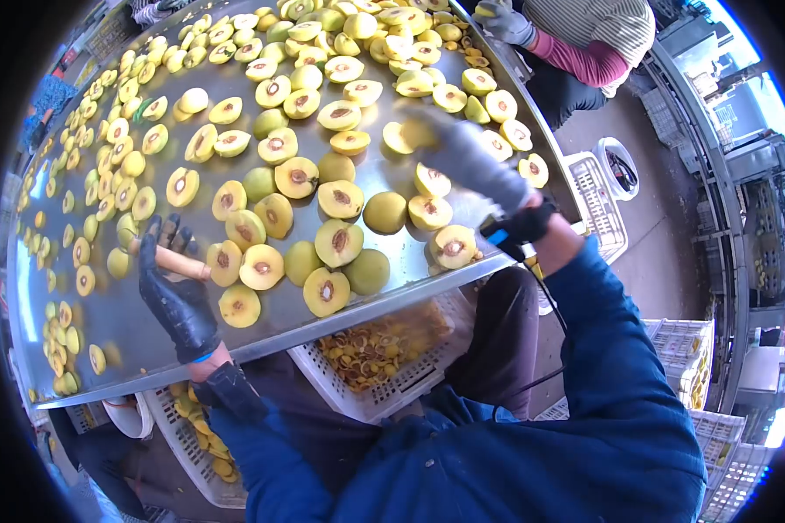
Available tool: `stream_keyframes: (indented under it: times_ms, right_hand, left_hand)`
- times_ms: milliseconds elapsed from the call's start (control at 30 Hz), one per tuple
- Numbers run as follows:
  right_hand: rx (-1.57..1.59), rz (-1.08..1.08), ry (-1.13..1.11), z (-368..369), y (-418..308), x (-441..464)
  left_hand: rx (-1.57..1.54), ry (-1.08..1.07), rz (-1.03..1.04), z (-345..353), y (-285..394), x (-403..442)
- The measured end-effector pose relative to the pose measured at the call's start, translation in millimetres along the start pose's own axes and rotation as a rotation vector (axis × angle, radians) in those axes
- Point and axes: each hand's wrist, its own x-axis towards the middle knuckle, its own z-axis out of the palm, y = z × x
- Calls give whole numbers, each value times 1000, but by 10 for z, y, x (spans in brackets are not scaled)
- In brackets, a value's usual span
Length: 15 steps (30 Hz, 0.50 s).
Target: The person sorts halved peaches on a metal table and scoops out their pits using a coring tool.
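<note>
Many halved yellow fruits with brown centres lie on a metal table (192,339), cut faces mostly up. My left hand (176,288), in a black glove, is wrapped round a wooden handle (180,262) at the near left side of the table, beside a fruit half (225,263). My right hand (475,161), in a grey glove, is smeared by motion over the right part of the table. It is near a fruit half (433,180); its fingers and anything in them are too blurred to make out.
Below the table edge stands a white crate (327,383) of fruit scraps; another crate (170,424) holds yellow pieces at lower left. A co-worker's gloved hand (508,24) is at the upper right. A white bucket (634,186) and crates stand on the right-hand floor.
</note>
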Motion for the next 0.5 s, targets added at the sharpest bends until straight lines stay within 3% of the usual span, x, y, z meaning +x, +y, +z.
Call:
stream_keyframes:
  times_ms: [33,67,100,133,200,233,300,333,400,433,500]
  right_hand:
    - [102,32,62,-214,90,-31]
    - [-87,95,183,-410,94,-65]
    - [-195,300,147,-554,317,-47]
    - [-265,306,140,-721,379,-76]
    - [-452,74,346,-820,453,-186]
    - [-400,-48,382,-825,320,-259]
    - [-324,-53,301,-540,310,-595]
    - [-363,83,159,-435,-35,-787]
    - [-216,-1,-168,-77,-241,-1039]
    - [-177,231,-352,55,-557,-1107]
    - [-215,185,-293,278,-699,-1141]
  left_hand:
    - [-60,-11,24,-58,-67,-13]
    - [-50,-1,-21,-67,-44,-19]
    - [-42,5,-64,-71,3,-11]
    - [-35,12,-105,-59,38,2]
    - [-123,-3,-157,-205,-198,65]
    - [-182,38,-191,-145,-102,61]
    - [-192,53,-181,-90,-52,37]
    - [-145,32,-134,-76,-68,13]
    - [-159,29,-110,-21,-65,12]
    - [-216,36,-138,2,-46,17]
    - [-284,54,-187,65,27,18]
